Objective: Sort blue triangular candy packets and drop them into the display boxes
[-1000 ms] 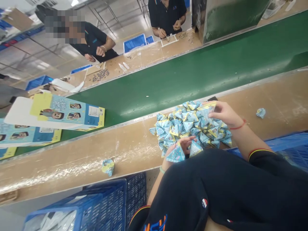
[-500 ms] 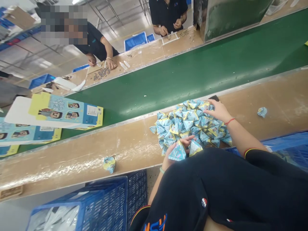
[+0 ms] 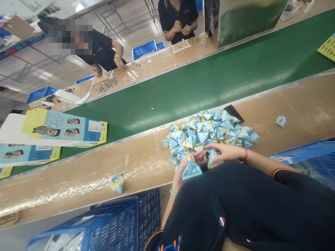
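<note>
A heap of small light-blue and yellow pyramid-shaped packets (image 3: 202, 130) lies on the brown work surface just beyond my hands. My left hand (image 3: 182, 170), at the near edge of the heap, is closed around one pyramid packet (image 3: 192, 169), its fingers reaching to the right behind it. Close beside it, my right hand (image 3: 227, 152) has thumb and fingers on another pyramid packet (image 3: 213, 158), held near my shirt front. The lower part of that packet is partly covered by the shirt. At the far right corner of the heap lies a flat black object (image 3: 234, 113).
Beyond the brown surface (image 3: 146, 153) runs a green conveyor belt (image 3: 167, 94) with printed cartons (image 3: 68, 129) at left. Single packets lie apart at left (image 3: 117, 183) and right (image 3: 281, 121). Blue crates (image 3: 112, 223) stand below. Two co-workers (image 3: 104, 48) sit across the belt.
My right hand has come from the far right side of the heap back toward my body, onto the packet beside my left hand. The black object is more uncovered. A yellow carton edge shows more at right.
</note>
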Demonstrator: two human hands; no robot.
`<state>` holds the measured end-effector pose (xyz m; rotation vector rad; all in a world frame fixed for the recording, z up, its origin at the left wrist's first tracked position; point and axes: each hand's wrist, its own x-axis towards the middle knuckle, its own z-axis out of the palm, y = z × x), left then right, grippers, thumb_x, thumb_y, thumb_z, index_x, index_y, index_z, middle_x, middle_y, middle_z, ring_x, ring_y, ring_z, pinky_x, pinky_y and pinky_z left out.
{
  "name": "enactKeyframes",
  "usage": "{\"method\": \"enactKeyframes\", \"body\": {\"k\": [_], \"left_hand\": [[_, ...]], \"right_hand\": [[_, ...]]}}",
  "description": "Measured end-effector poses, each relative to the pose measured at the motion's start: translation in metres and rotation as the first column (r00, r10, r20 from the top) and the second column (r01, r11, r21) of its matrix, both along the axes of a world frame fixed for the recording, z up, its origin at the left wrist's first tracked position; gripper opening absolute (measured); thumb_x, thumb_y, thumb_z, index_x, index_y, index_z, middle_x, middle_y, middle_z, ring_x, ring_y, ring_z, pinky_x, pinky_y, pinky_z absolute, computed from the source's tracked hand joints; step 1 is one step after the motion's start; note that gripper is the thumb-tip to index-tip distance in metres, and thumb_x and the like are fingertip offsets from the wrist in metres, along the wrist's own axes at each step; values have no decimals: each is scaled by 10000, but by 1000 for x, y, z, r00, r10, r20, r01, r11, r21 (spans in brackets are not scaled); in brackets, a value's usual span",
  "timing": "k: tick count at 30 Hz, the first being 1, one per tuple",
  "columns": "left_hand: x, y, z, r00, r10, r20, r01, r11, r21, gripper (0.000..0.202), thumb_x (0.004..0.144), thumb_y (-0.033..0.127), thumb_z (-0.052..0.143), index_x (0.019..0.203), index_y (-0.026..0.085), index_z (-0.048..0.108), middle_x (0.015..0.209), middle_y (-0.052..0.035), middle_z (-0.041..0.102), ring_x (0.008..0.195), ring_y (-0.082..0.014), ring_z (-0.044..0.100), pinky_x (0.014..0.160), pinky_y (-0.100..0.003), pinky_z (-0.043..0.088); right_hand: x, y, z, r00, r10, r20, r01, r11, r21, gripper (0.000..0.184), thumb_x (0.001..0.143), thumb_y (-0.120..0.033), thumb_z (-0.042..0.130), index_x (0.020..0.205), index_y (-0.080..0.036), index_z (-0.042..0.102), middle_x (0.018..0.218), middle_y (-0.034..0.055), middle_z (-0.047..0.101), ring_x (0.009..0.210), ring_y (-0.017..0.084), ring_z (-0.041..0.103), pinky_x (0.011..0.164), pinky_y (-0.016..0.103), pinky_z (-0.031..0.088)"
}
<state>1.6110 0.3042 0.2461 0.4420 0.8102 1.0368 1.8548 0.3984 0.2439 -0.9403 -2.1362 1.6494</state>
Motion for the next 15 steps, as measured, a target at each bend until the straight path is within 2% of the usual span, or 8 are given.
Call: {"method": "enactKeyframes", "body": {"k": [2, 4, 5, 7, 9, 12, 15], "left_hand": [[-7, 1, -11, 997, 77, -17, -78, 996, -43, 426, 784, 577, 742, 709, 201, 556, 1111, -82, 747, 1023, -299, 711, 933, -461, 552], [-14, 3, -21, 997, 78, -18, -79, 994, -77, 469, 735, 605, 771, 683, 204, 533, 825, -56, 728, 664, -201, 662, 727, -398, 556], [-16, 5, -24, 998, 61, -15, -62, 994, -85, 485, 708, 619, 784, 672, 209, 528, 727, -39, 687, 568, -169, 599, 657, -374, 528], [-18, 8, -27, 999, 31, -13, -32, 997, -70, 495, 689, 646, 777, 669, 220, 527, 657, -24, 631, 511, -148, 524, 615, -365, 482], [-18, 10, -28, 1000, 14, -23, -15, 999, -42, 492, 705, 670, 742, 680, 228, 528, 671, -30, 614, 528, -156, 504, 644, -388, 467], [-16, 11, -28, 1000, 0, -3, 0, 1000, -19, 472, 732, 678, 705, 705, 233, 547, 713, -38, 607, 576, -174, 494, 705, -414, 449], [-16, 11, -28, 998, 1, 55, 0, 1000, -31, 438, 745, 643, 721, 728, 228, 581, 734, -35, 603, 608, -172, 495, 702, -382, 435]], "right_hand": [[21, 17, 19, 975, -177, -131, 167, 982, -84, 573, 771, -658, 748, 1129, -212, 719, 1005, 78, 746, 850, 242, 694, 748, 383, 590], [40, 34, 41, 882, -346, -321, 301, 936, -183, 615, 763, -768, 688, 1067, -235, 736, 1118, 106, 750, 997, 292, 713, 885, 468, 591], [47, 41, 52, 835, -396, -382, 349, 918, -189, 629, 741, -786, 699, 1059, -245, 743, 1148, 109, 750, 1059, 307, 708, 940, 491, 578], [54, 51, 67, 794, -445, -415, 432, 892, -130, 631, 673, -759, 782, 1041, -247, 761, 1172, 110, 753, 1139, 333, 688, 997, 502, 558], [53, 56, 73, 797, -475, -372, 495, 868, -46, 608, 639, -693, 848, 1039, -241, 774, 1194, 104, 752, 1178, 347, 671, 1020, 493, 549], [47, 62, 64, 790, -522, -322, 549, 836, -6, 581, 672, -674, 833, 1045, -232, 778, 1167, 94, 764, 1112, 337, 697, 992, 487, 560], [40, 67, 46, 785, -561, -263, 593, 803, 56, 539, 716, -633, 813, 1056, -217, 772, 1149, 90, 766, 1071, 320, 705, 966, 468, 568]]}}
